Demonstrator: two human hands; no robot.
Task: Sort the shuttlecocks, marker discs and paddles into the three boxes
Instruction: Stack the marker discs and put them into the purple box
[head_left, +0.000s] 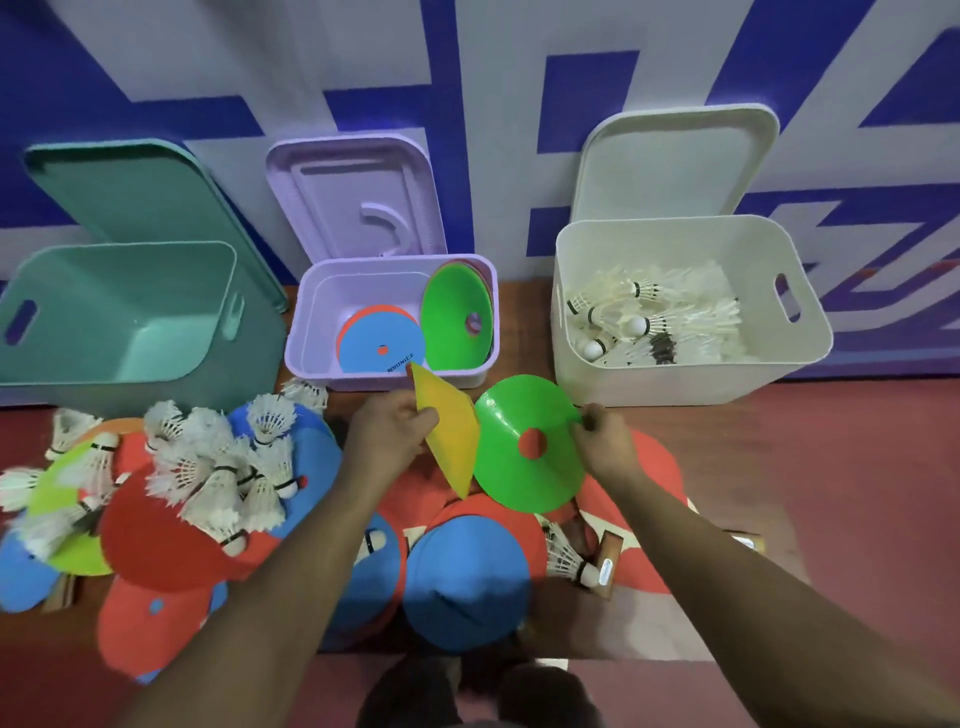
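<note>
**Two marker discs held just short of the purple box**

The yellow disc (447, 436) is pinched at its rim by the left grip (387, 436) and tilted on edge. The green disc (519, 410) is pinched at its rim by the right grip (602, 441). Both are held in the air just in front of the purple box (311, 358), where other discs lie. They are judged light, thin, bendy and slightly slick, so a rim pinch should suffice. Loose shuttlecocks (218, 467) are heaped on the floor to the left.
</note>
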